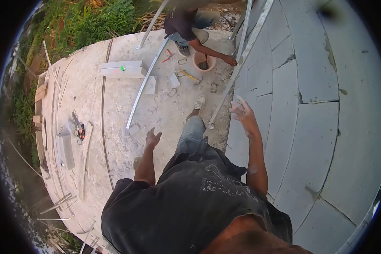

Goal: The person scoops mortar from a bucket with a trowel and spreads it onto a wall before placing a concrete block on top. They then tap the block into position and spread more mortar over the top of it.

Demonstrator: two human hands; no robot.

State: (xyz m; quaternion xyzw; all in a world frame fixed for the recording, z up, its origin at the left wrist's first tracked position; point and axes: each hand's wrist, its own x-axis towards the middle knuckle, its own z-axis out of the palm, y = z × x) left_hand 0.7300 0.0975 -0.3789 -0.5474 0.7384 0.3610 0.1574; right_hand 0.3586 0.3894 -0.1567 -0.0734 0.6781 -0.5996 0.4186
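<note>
My left hand hangs over the concrete floor beside my leg, its fingers apart and holding nothing. My right hand is raised before the grey block wall, with pale dust on its spread fingers. Whether it touches the wall is hard to tell, but nothing shows in its grasp. Close by on its left, a long metal bar leans from the floor up toward the wall. Another metal bar slants down to a small block piece on the floor, ahead of my left hand.
A co-worker crouches ahead, one hand near the leaning bar. Beside them are a bucket of dark material, a yellow-handled hammer and a red tool. Long blocks and a power tool lie leftward, with planks by the slab's edge.
</note>
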